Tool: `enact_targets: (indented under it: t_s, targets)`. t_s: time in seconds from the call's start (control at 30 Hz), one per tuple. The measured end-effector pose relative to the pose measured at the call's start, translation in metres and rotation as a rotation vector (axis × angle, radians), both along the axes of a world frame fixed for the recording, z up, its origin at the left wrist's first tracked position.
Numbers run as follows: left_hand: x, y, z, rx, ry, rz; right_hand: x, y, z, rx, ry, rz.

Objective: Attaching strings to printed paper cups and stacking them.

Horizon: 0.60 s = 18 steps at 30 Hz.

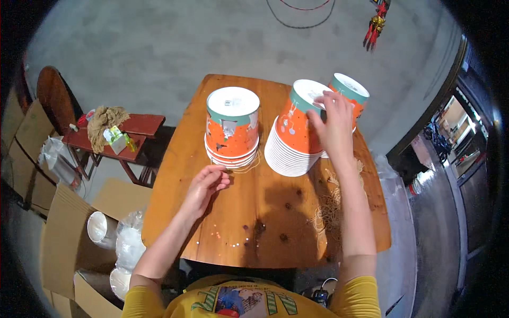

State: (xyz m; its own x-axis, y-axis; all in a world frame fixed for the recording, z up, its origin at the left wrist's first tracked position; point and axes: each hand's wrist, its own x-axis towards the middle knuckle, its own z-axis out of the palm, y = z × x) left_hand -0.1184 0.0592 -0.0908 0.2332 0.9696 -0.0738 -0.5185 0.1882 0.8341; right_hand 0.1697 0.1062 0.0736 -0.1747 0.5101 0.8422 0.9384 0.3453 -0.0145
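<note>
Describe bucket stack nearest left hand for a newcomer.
Find the wooden table, then its side nearer the red bench. Just beyond the left hand stands an upside-down orange bucket stack with green band and white base on top. Unlike the many-rimmed stack by the right hand, it shows only a few white rims.

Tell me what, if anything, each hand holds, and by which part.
The right hand is open at the middle stack, with no firm hold visible. The left hand is by the left stack and string; whether it's pinched cannot be told.
</note>
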Motion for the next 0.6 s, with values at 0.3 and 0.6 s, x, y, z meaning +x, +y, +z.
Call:
enact_targets:
  t_s: [0.3, 0.6]
  targets:
    - [0.137, 0.05, -0.019, 0.886, 0.796, 0.082, 0.01, 0.029, 0.013, -0.203, 0.215, 0.297]
    - [0.161, 0.053, -0.022, 0.803, 0.834, 0.237, 0.011, -0.016, 0.076, 0.057, 0.477, 0.424]
